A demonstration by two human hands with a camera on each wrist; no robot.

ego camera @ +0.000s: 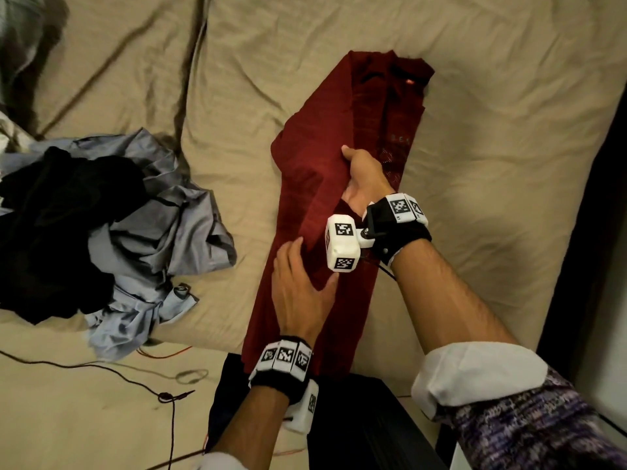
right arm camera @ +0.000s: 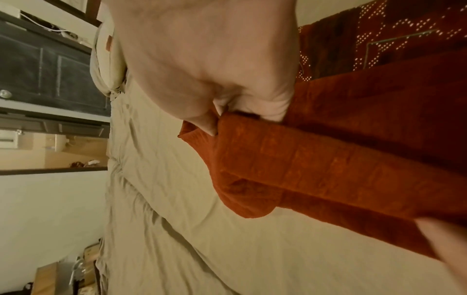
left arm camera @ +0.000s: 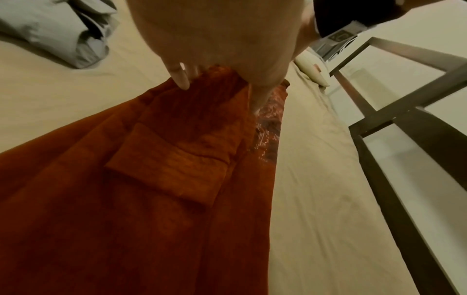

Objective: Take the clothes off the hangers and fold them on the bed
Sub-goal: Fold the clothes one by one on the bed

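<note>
We see a dark red shirt (ego camera: 325, 205) lying lengthwise on the tan bed sheet (ego camera: 475, 130), already folded into a long narrow strip that runs away from the person. Its near end is cut off from us by the left wrist band and by a black object (ego camera: 356, 418) at the bottom edge of the head view; what that object is we cannot make out.

The right hand (ego camera: 364, 179) sits on the middle of the shirt, and its fingers and thumb are clenched on a folded-over edge of red cloth; the right wrist view shows the thumb (right arm camera: 202, 121) tucked against a rolled fold, while the fingers themselves are buried under the fabric. A pale dotted pattern shows on the cloth just to the right of this hand.

The left hand (ego camera: 300, 288) lies nearer the person, below the right hand, flat on the shirt with fingers stretched out and relaxed, pressing the cloth and grasping nothing. In the left wrist view only a couple of fingertips (left arm camera: 180, 79) show, resting on the red cloth; the palm fills the top of that picture.

Well to the left of both hands sits a heap of grey-blue and black clothes (ego camera: 112, 232), too tangled for us to count the pieces. Thin cables (ego camera: 135, 378) trail over the sheet below the heap.
</note>
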